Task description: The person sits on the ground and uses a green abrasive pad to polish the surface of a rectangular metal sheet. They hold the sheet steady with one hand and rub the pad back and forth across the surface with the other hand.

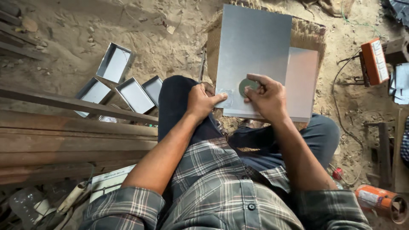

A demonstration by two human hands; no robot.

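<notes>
A flat grey metal sheet lies on a woven mat in front of my knees, over a second sheet that sticks out on the right. My right hand pinches a small round green disc against the sheet's near edge. Just left of the disc, my left hand presses its fingertips on a small shiny patch of the sheet. Both forearms reach out from plaid sleeves over my dark trousers.
Several open rectangular metal trays lie on the sandy ground at the left. Long rusty metal bars run along the left side. An orange box with a cable is at the right, an orange can at bottom right.
</notes>
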